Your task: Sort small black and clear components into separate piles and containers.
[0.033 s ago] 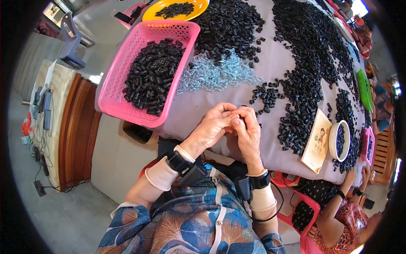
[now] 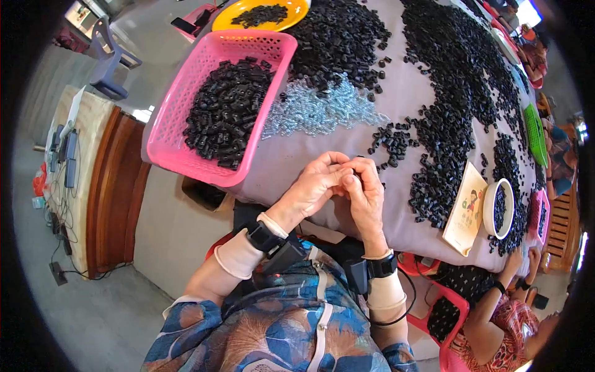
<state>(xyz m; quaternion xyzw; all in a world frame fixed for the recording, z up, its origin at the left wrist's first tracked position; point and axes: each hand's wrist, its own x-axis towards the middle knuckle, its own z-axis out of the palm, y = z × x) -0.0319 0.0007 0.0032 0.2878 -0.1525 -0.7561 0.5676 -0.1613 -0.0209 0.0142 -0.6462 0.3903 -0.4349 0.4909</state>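
Note:
My left hand (image 2: pixel 319 180) and my right hand (image 2: pixel 365 192) meet over the near edge of the cloth-covered table (image 2: pixel 396 68). Their thumbs and fingers are pinched together, and whatever sits between the fingertips is hidden. Just beyond them lies a small cluster of black plastic pieces (image 2: pixel 392 144). Farther off to the left is a heap of small clear, bluish spring-like pieces (image 2: pixel 322 110). A pink basket (image 2: pixel 162 133) left of my hands holds many more black plastic pieces (image 2: pixel 226 111).
Large heaps of black pieces (image 2: pixel 446 124) spread over the table. A yellow plate (image 2: pixel 300 10) stands behind the basket. At right are a tan booklet (image 2: pixel 455 232), a white bowl (image 2: pixel 509 214) and a green basket (image 2: pixel 534 133). A person's arm (image 2: pixel 486 313) reaches in at lower right.

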